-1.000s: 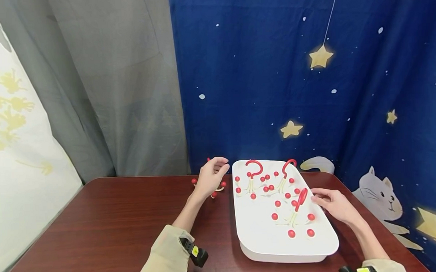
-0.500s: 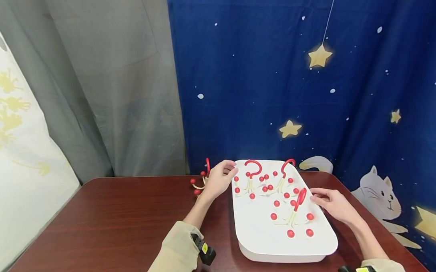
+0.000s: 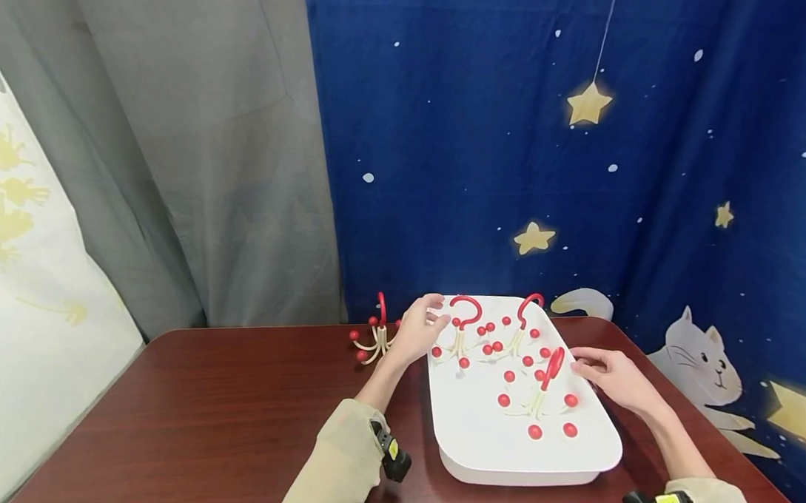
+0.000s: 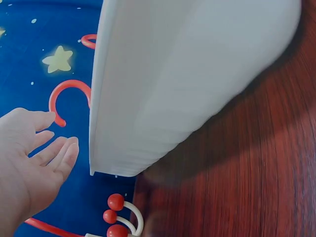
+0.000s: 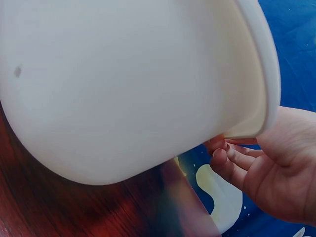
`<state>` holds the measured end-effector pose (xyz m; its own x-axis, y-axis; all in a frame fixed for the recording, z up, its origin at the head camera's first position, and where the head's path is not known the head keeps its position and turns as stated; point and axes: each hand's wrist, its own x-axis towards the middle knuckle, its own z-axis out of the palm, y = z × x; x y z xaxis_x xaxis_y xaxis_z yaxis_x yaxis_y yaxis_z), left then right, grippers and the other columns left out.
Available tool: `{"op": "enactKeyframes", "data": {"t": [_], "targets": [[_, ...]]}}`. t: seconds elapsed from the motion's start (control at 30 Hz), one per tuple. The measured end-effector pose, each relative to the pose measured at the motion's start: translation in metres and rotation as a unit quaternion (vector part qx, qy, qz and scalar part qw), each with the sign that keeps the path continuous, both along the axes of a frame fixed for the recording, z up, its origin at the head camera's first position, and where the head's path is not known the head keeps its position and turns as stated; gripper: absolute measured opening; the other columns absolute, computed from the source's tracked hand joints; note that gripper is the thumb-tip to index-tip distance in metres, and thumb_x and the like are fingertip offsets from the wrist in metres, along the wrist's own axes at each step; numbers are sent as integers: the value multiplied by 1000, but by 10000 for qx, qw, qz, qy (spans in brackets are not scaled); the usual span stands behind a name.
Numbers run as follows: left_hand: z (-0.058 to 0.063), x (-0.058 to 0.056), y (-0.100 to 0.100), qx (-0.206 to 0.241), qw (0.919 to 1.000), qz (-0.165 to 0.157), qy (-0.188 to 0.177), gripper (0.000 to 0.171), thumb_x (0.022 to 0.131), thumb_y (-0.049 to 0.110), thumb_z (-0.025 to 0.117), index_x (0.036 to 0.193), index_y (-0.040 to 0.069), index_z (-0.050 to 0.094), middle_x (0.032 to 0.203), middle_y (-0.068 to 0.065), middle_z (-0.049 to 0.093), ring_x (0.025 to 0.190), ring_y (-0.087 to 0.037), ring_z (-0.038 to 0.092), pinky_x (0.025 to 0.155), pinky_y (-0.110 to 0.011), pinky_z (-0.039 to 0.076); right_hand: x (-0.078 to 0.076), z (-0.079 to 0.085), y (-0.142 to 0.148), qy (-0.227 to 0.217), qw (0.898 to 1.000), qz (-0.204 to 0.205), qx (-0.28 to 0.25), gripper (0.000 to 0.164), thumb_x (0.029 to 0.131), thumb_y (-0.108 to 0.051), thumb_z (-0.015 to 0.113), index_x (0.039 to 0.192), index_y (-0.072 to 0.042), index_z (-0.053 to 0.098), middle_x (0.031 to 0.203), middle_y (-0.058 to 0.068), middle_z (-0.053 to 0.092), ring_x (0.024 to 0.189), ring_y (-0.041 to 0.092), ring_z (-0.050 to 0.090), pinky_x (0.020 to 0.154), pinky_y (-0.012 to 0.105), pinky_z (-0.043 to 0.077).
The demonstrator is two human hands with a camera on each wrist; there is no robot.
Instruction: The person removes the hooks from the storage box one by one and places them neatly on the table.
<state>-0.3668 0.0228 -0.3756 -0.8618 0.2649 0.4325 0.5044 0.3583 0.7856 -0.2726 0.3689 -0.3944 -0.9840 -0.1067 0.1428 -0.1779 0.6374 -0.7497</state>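
Note:
A white bin with a wide rim stands right of centre on the table. In it are three hook hangers with red curved hooks, cream arms and red ball tips. My left hand is over the bin's far left corner, fingers relaxed, nothing in them. In the left wrist view its fingertips are right by a red hook. My right hand holds the bin's right rim; in the right wrist view its fingers bend beneath the rim, thumb hidden. Left of the bin, a similar hanger stands on the table.
The dark reddish-brown table extends left of the bin, its far edge close behind the hangers. Behind it hang a grey curtain and a blue star-patterned curtain.
My left hand has moved right, from in front of the hanger on the table to the bin's far left corner. That hanger has come into view. The right hand stays at the rim.

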Motion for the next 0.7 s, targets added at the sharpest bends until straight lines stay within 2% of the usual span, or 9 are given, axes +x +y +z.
{"op": "enactKeyframes", "data": {"t": [0.27, 0.4, 0.5, 0.7], "targets": [[-2, -5, 9, 273, 9989, -286, -240, 45, 99, 8, 64, 142, 0, 52, 136, -19, 59, 109, -32, 65, 81, -36, 57, 0, 2, 0, -55, 9999, 41, -75, 47, 102, -18, 62, 136, 13, 51, 111, 24, 70, 86, 25, 72, 72, 27, 58], [-2, -5, 11, 337, 9987, -266, -260, 42, 99, 7, 62, 140, 0, 55, 131, -19, 63, 110, -32, 65, 85, -40, 57, 0, 1, 0, -54, 10000, 24, -45, 48, 102, -19, 62, 136, 13, 51, 111, 23, 70, 86, 25, 72, 72, 26, 58], [-3, -5, 14, 447, 9987, -174, -142, 37, 99, 7, 63, 135, -1, 58, 124, -19, 65, 106, -33, 66, 88, -42, 56, 0, 1, 1, -36, 10000, 19, -44, 47, 102, -18, 62, 136, 13, 52, 110, 23, 70, 85, 25, 72, 71, 26, 58], [-2, -4, 19, 586, 9982, 90, 26, 26, 99, 7, 64, 124, 0, 67, 108, -16, 71, 96, -30, 68, 84, -40, 57, 0, 1, 0, -12, 10000, 31, -78, 46, 102, -17, 62, 136, 13, 52, 110, 23, 70, 85, 26, 71, 71, 27, 58]]}}
